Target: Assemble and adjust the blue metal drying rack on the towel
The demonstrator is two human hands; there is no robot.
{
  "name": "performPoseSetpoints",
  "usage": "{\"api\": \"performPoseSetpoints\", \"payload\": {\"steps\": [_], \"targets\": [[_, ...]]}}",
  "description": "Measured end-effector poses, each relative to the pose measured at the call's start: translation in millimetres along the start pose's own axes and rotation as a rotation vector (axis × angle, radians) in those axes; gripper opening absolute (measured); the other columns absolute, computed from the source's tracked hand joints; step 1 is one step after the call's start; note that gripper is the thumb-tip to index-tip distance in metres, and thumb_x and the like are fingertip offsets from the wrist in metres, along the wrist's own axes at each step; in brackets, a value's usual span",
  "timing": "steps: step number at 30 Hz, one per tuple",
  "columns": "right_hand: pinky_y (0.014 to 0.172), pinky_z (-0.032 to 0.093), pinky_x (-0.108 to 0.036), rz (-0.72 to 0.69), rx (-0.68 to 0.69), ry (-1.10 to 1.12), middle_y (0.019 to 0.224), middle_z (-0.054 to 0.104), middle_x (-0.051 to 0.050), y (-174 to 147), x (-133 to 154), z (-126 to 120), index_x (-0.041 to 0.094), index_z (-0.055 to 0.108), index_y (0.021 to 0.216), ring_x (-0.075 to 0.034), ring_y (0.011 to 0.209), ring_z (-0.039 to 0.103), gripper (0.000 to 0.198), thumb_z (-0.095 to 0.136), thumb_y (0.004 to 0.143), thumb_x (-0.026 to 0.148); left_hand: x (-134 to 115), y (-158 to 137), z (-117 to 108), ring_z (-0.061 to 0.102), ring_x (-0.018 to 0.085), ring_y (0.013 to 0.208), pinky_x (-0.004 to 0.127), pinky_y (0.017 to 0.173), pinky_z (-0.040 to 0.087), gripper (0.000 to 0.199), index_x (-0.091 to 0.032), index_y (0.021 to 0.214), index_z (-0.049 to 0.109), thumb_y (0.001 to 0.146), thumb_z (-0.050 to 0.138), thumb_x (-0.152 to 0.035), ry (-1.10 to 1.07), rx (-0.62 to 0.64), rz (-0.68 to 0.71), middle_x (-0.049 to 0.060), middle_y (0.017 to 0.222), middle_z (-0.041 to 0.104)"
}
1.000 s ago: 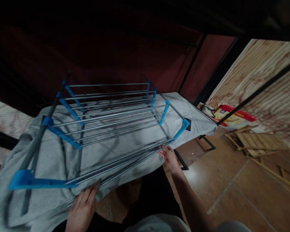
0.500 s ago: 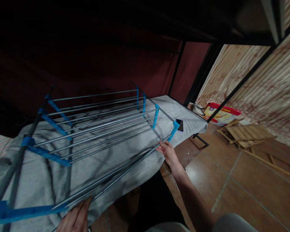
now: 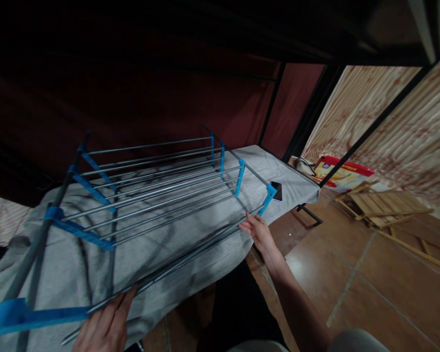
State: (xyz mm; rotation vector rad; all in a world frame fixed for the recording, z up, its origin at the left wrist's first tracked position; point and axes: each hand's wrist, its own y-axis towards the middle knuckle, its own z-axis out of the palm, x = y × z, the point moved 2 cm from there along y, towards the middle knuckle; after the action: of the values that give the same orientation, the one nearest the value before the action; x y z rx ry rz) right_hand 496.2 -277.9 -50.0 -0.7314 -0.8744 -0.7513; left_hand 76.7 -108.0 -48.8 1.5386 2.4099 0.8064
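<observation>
A rack of grey metal tubes with blue plastic brackets (image 3: 82, 234) lies across a grey cloth (image 3: 161, 247), its crossbars (image 3: 150, 193) running left to right. Along its near side are long metal rods (image 3: 183, 261), lying close together. My left hand (image 3: 104, 318) is closed over them near the front left blue bracket (image 3: 55, 317), and a rod end sticks out to the left beneath it. With fingers pinched, my right hand (image 3: 257, 231) holds the rods' far end beside the right blue bracket (image 3: 267, 199). The left fingertips are partly hidden.
A phone (image 3: 276, 190) lies on the cloth past the rack's right end. Black frame bars (image 3: 374, 117) rise at the right. On the tiled floor are folded wooden furniture (image 3: 386, 204) and a red and yellow box (image 3: 342, 173).
The loose rod, slanted across the others earlier, now lies nearly parallel against them. My left hand has shifted slightly left with it. The view has moved a little.
</observation>
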Motion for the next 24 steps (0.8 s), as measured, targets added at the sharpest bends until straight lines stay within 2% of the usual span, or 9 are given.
{"api": "performPoseSetpoints", "payload": {"steps": [2,4,7,10,12,14,18,20,24], "targets": [[0.063,0.059,-0.032,0.002,-0.011,-0.187,0.071,0.068,-0.001,-11,-4,-4,0.022,0.06,0.079,-0.018,0.063,0.067,0.042,0.08,0.075,0.059,-7,7,-11,0.065,0.027,0.089,0.04,0.085,0.049,0.075,-0.024,0.163,0.025,0.092,0.044,-0.01,0.038,0.017,0.041,0.01,0.108,0.073],[0.058,0.055,-0.035,-0.038,0.027,-0.485,0.066,0.066,-0.003,-25,-9,-5,0.022,0.06,0.074,-0.02,0.057,0.063,0.052,0.065,0.081,0.074,-18,14,-22,0.066,0.027,0.094,0.038,0.087,0.049,0.07,-0.019,0.158,0.036,0.09,0.043,-0.004,0.092,0.016,0.019,0.011,0.111,0.072],[0.076,0.055,-0.04,-0.401,0.122,-0.891,0.083,0.072,-0.007,-43,-12,9,0.022,0.065,0.088,-0.024,0.078,0.068,0.048,0.05,0.095,0.066,-29,23,-28,0.066,0.025,0.098,0.037,0.091,0.05,0.063,-0.017,0.148,0.048,0.089,0.041,0.003,0.153,0.089,-0.034,0.011,0.111,0.072],[0.095,0.052,-0.045,-0.794,0.452,-1.097,0.113,0.073,-0.011,-60,-21,51,0.022,0.066,0.117,-0.028,0.108,0.067,0.036,0.049,0.101,0.05,-30,29,-28,0.064,0.024,0.108,0.038,0.096,0.049,0.053,-0.016,0.142,0.054,0.093,0.044,0.0,0.179,0.157,-0.11,0.012,0.116,0.072],[0.106,0.047,-0.048,-1.026,0.671,-1.152,0.124,0.07,-0.011,-75,-29,84,0.023,0.062,0.128,-0.027,0.117,0.064,0.033,0.046,0.104,0.04,-32,31,-29,0.064,0.024,0.11,0.038,0.098,0.049,0.048,-0.016,0.14,0.055,0.095,0.044,-0.003,0.177,0.168,-0.135,0.011,0.117,0.071],[0.112,0.044,-0.049,-1.18,0.816,-1.215,0.127,0.069,-0.011,-85,-36,112,0.023,0.058,0.135,-0.025,0.118,0.064,0.034,0.046,0.105,0.033,-34,33,-31,0.064,0.023,0.109,0.038,0.098,0.05,0.045,-0.016,0.139,0.054,0.097,0.044,-0.005,0.158,0.17,-0.145,0.011,0.116,0.071],[0.099,0.051,-0.043,-1.259,0.986,-1.371,0.121,0.071,-0.01,-89,-46,142,0.022,0.056,0.138,-0.024,0.105,0.067,0.035,0.047,0.104,0.026,-35,37,-34,0.064,0.022,0.108,0.037,0.098,0.05,0.041,-0.014,0.138,0.054,0.099,0.045,-0.007,0.12,0.154,-0.145,0.01,0.114,0.072],[0.091,0.054,-0.04,-1.257,1.058,-1.411,0.114,0.071,-0.009,-86,-50,145,0.023,0.058,0.136,-0.023,0.098,0.068,0.035,0.046,0.104,0.022,-33,39,-33,0.064,0.022,0.109,0.037,0.098,0.051,0.04,-0.014,0.138,0.055,0.099,0.046,-0.008,0.108,0.143,-0.157,0.01,0.115,0.072],[0.09,0.055,-0.038,-1.22,1.107,-1.398,0.11,0.07,-0.007,-77,-55,141,0.027,0.059,0.137,-0.022,0.096,0.068,0.043,0.042,0.1,0.012,-30,41,-31,0.063,0.022,0.118,0.039,0.105,0.048,0.041,-0.016,0.139,0.054,0.1,0.043,-0.01,0.054,0.093,-0.179,0.011,0.122,0.07]]}}
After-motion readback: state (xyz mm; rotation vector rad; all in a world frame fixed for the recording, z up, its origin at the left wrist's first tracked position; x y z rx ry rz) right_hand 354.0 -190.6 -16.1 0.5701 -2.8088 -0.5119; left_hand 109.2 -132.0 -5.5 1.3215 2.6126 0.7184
